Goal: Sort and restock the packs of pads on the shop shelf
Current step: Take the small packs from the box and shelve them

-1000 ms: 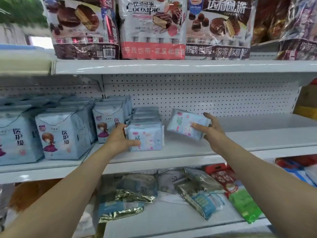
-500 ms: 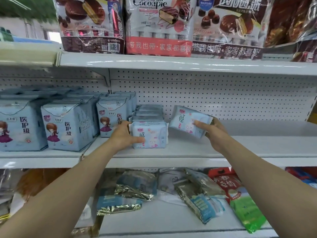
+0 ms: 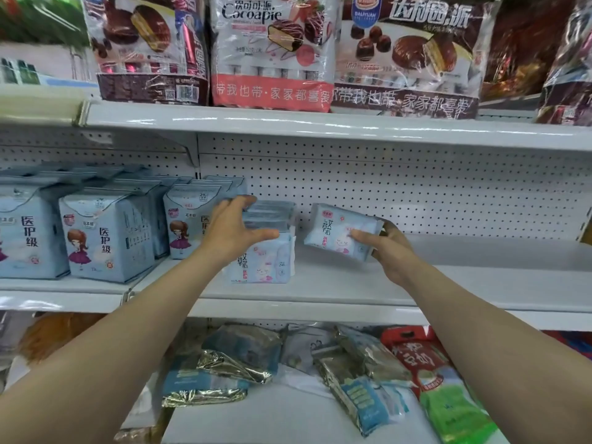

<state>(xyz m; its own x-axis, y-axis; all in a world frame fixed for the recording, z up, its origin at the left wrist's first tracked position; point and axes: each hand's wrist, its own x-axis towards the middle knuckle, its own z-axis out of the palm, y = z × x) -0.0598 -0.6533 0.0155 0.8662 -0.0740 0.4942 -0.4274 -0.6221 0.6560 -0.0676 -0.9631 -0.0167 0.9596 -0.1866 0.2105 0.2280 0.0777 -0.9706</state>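
Now | I see right hand [image 3: 389, 251] gripping tilted pale-blue, pink-printed pack [image 3: 333, 229] | left hand [image 3: 232, 233] spread wide over row of packs [image 3: 266, 262]

The left hand [image 3: 235, 230] has lifted off the front pack [image 3: 261, 261], seemingly hovering, fingers spread

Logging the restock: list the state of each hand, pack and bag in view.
left hand, fingers spread over small-pack row.
right hand, grips held pack.
held pack, tilted, right of the row.
small-pack row, upright on middle shelf.
large blue packs, upright in rows.
lower-shelf packs, lying jumbled.
pie bags, standing on top shelf.
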